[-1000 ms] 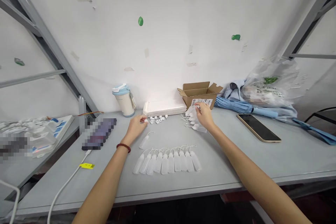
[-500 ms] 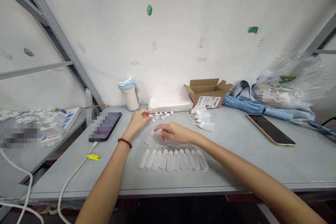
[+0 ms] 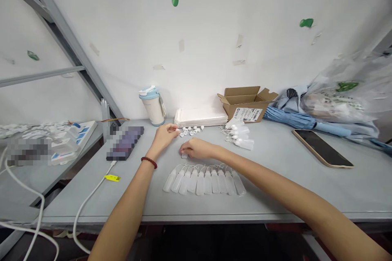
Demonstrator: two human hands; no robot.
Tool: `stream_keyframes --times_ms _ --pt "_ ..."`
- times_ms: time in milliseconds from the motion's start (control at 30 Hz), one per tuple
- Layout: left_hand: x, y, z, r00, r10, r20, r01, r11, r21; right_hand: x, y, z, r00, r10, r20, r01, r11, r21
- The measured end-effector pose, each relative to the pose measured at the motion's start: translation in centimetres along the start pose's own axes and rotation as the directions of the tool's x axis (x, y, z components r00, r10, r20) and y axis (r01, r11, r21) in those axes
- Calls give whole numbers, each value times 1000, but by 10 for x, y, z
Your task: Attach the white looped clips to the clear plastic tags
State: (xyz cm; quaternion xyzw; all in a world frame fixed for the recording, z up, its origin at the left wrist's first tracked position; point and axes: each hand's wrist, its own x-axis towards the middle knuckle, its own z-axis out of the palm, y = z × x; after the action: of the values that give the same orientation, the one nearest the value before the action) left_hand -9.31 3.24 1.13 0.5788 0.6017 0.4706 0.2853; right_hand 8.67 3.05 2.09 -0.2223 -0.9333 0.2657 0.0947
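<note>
My left hand (image 3: 165,135), with a dark red bead bracelet at its wrist, pinches a small white cap (image 3: 177,130) beside several loose white caps (image 3: 191,133). My right hand (image 3: 197,148) is closed around a small translucent squeeze bottle (image 3: 184,155), which its fingers mostly cover. Nearer to me lies a row of several translucent bottles (image 3: 200,182), their thin white cap straps pointing away from me. A second group of such bottles (image 3: 244,143) is heaped beyond my right hand.
Along the wall stand a blue-lidded cup (image 3: 154,108), a stack of white trays (image 3: 200,117) and an open cardboard box (image 3: 249,110). A phone on a cable (image 3: 125,144) lies left. Another phone (image 3: 321,147), a blue umbrella (image 3: 294,119) and a plastic bag (image 3: 339,100) lie right.
My right hand has closed on the bottle that was lying flat under its fingers and lifted or tilted it. The left hand stays near the caps. The camera view has shifted slightly.
</note>
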Motion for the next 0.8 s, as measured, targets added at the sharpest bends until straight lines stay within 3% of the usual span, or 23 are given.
stream_keyframes --times_ms 167,300,533,700,800 --pt "-4 3 6 998 42 47 -43 999 32 -15 19 -3 970 117 -212 -141 985 -102" --pt "-8 6 12 993 76 89 -82 995 62 -21 24 -1 945 123 -304 -175 973 -151" --pt "-12 9 18 981 92 169 -94 996 6 -34 24 1 914 117 -389 -215 952 -218" --pt "-12 14 21 987 67 145 -52 994 -100 -43 29 2 931 13 -364 -127 949 -290" --pt "-16 17 23 977 49 210 -19 990 -141 -48 30 5 946 -55 -319 -70 927 -367"
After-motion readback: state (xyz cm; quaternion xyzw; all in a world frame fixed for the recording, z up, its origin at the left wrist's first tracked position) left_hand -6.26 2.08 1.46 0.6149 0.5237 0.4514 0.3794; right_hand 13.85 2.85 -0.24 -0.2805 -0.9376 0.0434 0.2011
